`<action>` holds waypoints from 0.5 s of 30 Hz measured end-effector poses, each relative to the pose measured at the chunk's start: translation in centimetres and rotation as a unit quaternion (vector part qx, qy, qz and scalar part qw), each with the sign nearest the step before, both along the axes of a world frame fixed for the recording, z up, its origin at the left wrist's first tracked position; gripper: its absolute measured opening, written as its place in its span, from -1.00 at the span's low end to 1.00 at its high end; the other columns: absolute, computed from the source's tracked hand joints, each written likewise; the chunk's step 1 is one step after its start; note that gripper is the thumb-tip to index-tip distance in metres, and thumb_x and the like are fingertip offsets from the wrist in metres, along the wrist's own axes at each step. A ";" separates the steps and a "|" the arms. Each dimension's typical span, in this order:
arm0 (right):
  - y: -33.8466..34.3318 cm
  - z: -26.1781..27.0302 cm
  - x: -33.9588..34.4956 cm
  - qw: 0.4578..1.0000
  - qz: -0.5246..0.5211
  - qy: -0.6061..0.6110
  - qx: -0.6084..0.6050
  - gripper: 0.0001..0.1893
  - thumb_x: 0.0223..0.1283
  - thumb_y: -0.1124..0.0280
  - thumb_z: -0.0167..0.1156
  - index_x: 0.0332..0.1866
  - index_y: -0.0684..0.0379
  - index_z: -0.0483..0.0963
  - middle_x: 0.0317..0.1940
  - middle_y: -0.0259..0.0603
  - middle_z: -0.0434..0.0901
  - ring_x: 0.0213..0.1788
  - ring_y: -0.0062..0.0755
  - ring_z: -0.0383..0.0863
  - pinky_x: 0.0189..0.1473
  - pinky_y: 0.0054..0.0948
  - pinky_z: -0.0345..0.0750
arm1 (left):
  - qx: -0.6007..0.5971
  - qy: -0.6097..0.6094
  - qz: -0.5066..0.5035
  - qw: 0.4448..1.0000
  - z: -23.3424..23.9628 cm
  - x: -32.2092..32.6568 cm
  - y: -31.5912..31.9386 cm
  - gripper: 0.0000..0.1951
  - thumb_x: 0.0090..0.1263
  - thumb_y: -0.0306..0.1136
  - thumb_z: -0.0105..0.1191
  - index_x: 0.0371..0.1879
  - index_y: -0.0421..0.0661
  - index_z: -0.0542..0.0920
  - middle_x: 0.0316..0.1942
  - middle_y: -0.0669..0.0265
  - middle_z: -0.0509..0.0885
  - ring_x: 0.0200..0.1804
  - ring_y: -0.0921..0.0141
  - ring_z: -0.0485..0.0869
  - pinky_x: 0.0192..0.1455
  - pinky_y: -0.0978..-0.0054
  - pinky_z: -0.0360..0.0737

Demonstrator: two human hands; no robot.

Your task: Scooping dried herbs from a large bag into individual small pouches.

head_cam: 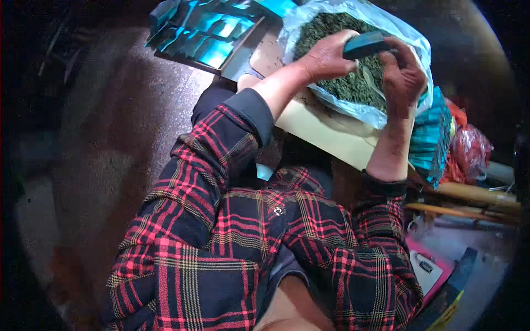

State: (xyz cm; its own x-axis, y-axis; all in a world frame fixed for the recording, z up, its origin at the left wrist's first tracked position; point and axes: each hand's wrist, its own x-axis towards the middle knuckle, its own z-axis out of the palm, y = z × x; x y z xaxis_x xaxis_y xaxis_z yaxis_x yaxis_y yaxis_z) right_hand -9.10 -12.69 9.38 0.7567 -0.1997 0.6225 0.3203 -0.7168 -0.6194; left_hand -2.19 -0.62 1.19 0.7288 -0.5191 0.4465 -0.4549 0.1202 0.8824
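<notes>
My left hand (331,57) grips one end of a small dark teal foil packet (363,45) between thumb and fingers. At the packet's other end, the fingertips of my right hand (403,76) pinch it. The packet is held over a large translucent plastic bag (356,111) with its mouth open wide. Dried green leaves, like loose tea (331,31), fill the bag. A pale, slim utensil, perhaps a spoon (368,78), lies on the leaves beside my right hand and is partly hidden by it.
Shiny teal foil packets (207,33) are heaped on a tray at the upper left. Under the bag is a pale board (327,138). More teal packets (430,136) stand bundled right of my right forearm, beside red plastic bags (468,145). A pink-and-white object (426,269) lies lower right.
</notes>
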 end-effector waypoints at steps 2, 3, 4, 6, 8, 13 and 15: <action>-0.6 -0.3 -0.2 1.000 -0.003 -0.026 -0.011 -0.81 -0.01 0.62 0.20 -0.23 0.27 0.59 -0.43 -0.36 0.65 -0.36 -0.62 0.58 -0.21 -0.64 0.51 | 0.003 -0.005 -0.050 0.999 -0.2 0.7 -0.2 -0.43 0.03 -0.42 0.12 0.14 -0.12 0.39 -0.07 0.14 0.56 -0.02 0.30 0.56 0.05 0.39 0.49; -0.7 -0.2 -0.7 0.999 -0.036 0.012 -0.020 -0.82 0.02 0.59 0.21 -0.22 0.26 0.60 -0.41 -0.36 0.65 -0.32 -0.64 0.58 -0.18 -0.64 0.51 | 0.008 -0.011 -0.084 0.996 -0.4 1.0 -0.3 -0.41 0.04 -0.42 0.12 0.17 -0.10 0.37 -0.04 0.16 0.56 0.02 0.33 0.55 0.07 0.40 0.48; -0.6 -0.2 -1.0 0.996 -0.071 0.051 -0.027 -0.84 0.06 0.56 0.22 -0.22 0.25 0.62 -0.38 -0.37 0.65 -0.28 -0.65 0.58 -0.14 -0.64 0.51 | 0.027 -0.028 -0.068 0.997 -0.8 1.1 -0.2 -0.42 0.06 -0.35 0.17 0.15 -0.05 0.40 -0.07 0.15 0.59 -0.02 0.27 0.58 0.05 0.36 0.50; -1.6 -0.9 -1.0 0.999 -0.046 0.028 0.006 -0.86 0.03 0.56 0.21 -0.26 0.25 0.62 -0.48 -0.41 0.62 -0.38 -0.68 0.55 -0.29 -0.67 0.48 | 0.036 -0.087 -0.051 0.994 0.0 1.1 0.0 -0.46 0.11 -0.32 0.22 0.12 -0.08 0.41 -0.12 0.17 0.60 -0.07 0.30 0.60 -0.01 0.37 0.51; -2.0 0.2 -2.8 0.995 -0.086 0.041 -0.001 -0.87 0.02 0.57 0.23 -0.29 0.22 0.62 -0.48 -0.35 0.62 -0.39 -0.63 0.55 -0.30 -0.64 0.49 | 0.026 -0.119 -0.064 0.990 1.5 -0.1 0.6 -0.49 0.15 -0.34 0.20 0.11 -0.15 0.41 -0.14 0.20 0.59 -0.07 0.39 0.59 -0.04 0.43 0.51; -5.3 2.4 -6.3 0.989 -0.120 -0.066 0.054 -0.85 -0.01 0.60 0.21 -0.29 0.25 0.62 -0.55 -0.41 0.57 -0.50 -0.70 0.48 -0.43 -0.70 0.41 | 0.092 -0.059 -0.101 0.989 -0.6 -0.7 -0.3 -0.38 0.11 -0.24 0.27 0.19 -0.05 0.38 -0.03 0.18 0.56 0.06 0.33 0.54 0.13 0.39 0.45; -7.2 3.8 -9.6 0.969 -0.179 -0.019 0.167 -0.92 -0.04 0.62 0.20 -0.40 0.26 0.58 -0.61 -0.35 0.55 -0.59 -0.66 0.46 -0.53 -0.66 0.39 | 0.109 -0.094 -0.087 0.986 -1.0 -0.2 -0.6 -0.36 0.12 -0.23 0.29 0.22 -0.01 0.37 0.02 0.24 0.56 0.10 0.39 0.51 0.18 0.43 0.43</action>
